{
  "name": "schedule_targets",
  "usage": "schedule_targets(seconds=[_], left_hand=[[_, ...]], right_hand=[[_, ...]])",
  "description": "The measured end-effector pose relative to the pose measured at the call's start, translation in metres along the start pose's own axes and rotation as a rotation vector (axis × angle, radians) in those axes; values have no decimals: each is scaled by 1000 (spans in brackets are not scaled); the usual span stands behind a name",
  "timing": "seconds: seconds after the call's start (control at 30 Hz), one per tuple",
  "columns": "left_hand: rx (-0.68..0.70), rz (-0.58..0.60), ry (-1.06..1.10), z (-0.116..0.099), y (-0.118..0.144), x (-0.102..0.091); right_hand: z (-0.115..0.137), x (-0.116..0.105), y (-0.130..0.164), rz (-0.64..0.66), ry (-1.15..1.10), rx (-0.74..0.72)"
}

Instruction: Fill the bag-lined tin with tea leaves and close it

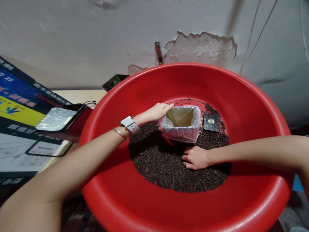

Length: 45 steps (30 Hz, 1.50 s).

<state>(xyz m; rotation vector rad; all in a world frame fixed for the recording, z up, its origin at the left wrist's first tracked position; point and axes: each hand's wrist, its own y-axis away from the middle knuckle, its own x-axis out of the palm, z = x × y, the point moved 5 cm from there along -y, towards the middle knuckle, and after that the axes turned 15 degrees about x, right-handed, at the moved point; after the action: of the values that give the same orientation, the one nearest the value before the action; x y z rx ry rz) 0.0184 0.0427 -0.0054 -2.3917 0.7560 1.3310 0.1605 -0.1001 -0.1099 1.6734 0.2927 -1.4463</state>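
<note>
A plastic-lined tin (184, 133) stands slightly tilted on the leaves inside a big red basin (243, 96). Clear plastic film is folded over its rim, and its visible inside looks yellowish, with no leaves showing. My left hand (158, 111) grips the tin's left side at the rim; some fingers are hidden behind it. Dark loose tea leaves (166, 170) cover the basin floor. In front of the tin, my right hand (196, 158) is closed with fingers bent down into the leaves, its fingertips hidden. A black square lid (211, 122) with a gold mark lies on the leaves to the right.
Left of the basin stand an open dark box (79, 119) with a silvery flap and a printed carton (19, 106). Another dark open container (116, 81) sits behind the basin's left rim. A wall (96, 38) with peeling plaster rises behind, and thin cords hang at the right.
</note>
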Motion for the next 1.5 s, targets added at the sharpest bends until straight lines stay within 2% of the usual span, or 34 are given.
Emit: schedule_targets(seconds=[0.17,0.5,0.9,1.17,1.5], left_hand=[[13,-6,26,2,0,1],[17,-10,24,3,0,0],[22,5,28,2,-1,1],[22,3,28,2,0,1],[28,4,16,3,-1,1]], right_hand=[[0,1,1,-17,-11,-34],[1,-7,5,-17,12,-12],[1,-3,3,-34,34,29],[2,-2,1,-43,54,-16],[3,-5,4,3,51,10]])
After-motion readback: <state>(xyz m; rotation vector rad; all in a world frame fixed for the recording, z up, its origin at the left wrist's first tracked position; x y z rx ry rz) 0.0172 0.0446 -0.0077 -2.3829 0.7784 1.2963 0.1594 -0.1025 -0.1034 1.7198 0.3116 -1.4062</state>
